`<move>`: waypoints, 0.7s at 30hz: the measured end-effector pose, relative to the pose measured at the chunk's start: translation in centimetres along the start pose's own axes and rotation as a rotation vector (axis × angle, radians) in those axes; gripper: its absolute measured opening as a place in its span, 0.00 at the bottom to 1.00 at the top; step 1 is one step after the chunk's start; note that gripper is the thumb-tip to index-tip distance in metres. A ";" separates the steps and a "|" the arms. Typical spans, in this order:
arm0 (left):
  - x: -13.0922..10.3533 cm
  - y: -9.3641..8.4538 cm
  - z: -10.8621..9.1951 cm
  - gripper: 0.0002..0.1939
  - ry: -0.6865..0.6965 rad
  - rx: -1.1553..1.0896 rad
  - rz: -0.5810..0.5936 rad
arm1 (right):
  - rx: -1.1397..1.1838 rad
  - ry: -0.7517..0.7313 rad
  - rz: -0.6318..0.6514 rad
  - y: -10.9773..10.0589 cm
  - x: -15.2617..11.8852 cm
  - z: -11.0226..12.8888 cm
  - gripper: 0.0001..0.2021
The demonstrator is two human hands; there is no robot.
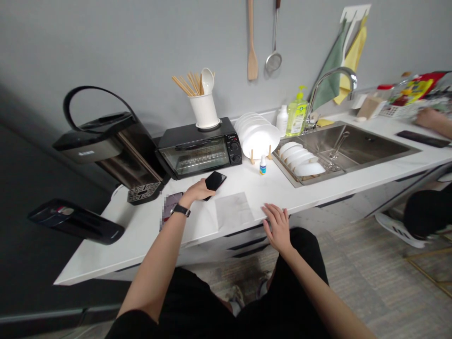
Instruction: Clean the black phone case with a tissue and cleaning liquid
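Note:
My left hand (198, 190), with a dark watch on its wrist, is closed round the near end of a black smartphone (216, 179) just in front of the toaster oven. Its far fingers are hidden. Under my left wrist lies a second flat, phone-like thing (171, 203), partly covered and blurred. A thin greyish-white square sheet (233, 210) lies flat between my hands; whether it is cloth or paper I cannot tell. My right hand (277, 225) rests at the counter's front edge, fingers spread, holding nothing. Beyond it stands a small white bottle (262, 166) with a blue label.
A toaster oven (199, 153) carries a white utensil holder (205, 110). Left are a drinks machine (113, 150) and dark flask (77, 223). White plates (259, 136) stand in a rack beside the sink (384, 146). Another person's hand (434, 120) is at far right.

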State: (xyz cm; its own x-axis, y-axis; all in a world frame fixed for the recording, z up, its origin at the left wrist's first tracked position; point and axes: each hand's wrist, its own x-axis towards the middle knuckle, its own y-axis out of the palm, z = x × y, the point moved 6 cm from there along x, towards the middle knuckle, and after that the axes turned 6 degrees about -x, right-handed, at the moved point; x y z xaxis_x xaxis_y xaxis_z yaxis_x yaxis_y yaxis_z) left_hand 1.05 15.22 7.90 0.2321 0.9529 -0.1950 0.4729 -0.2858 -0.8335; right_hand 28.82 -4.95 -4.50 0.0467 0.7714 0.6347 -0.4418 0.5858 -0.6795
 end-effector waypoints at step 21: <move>-21.6 9.1 -6.6 0.40 0.578 0.383 -0.167 | 1.388 0.749 0.491 -2.9 3.0 7.5 0.21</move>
State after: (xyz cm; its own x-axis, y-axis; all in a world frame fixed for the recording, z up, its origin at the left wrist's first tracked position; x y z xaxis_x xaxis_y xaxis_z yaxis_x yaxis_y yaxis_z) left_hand 5.92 -8.63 7.97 0.6464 0.7442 0.1684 0.2347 0.0161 -0.9719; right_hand 23.50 -6.19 2.10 -0.1183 0.9863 -0.1150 -0.9378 -0.0729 0.3394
